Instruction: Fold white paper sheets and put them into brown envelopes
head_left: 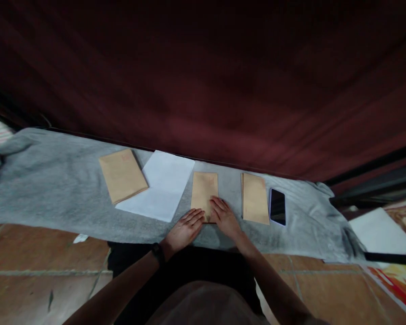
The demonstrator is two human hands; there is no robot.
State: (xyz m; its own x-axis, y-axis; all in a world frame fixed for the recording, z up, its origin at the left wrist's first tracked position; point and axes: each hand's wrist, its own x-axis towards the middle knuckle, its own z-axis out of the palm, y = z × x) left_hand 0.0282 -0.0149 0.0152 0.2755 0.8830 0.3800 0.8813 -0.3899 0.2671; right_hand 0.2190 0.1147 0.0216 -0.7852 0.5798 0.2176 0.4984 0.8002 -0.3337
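A brown paper envelope (203, 189) lies in front of me on a grey cloth, with faint reddish print near its top right corner. My left hand (188, 225) rests flat on its lower left corner, fingers stretched out. On the lower right part lies my right hand (225, 217), its fingers extended across the paper. To the left, white paper sheets (167, 183) are partly covered by a stack of brown envelopes (122, 175). Another small stack of brown envelopes (255, 198) sits to the right of my right hand.
A phone (278, 207) with a dark screen lies right of the right-hand envelopes. The grey cloth (64, 180) covers a long narrow surface against a dark red fabric backdrop (203, 104). White paper (382, 232) and a colourful printed sheet (399, 286) are at the lower right, by the tiled floor (334, 289).
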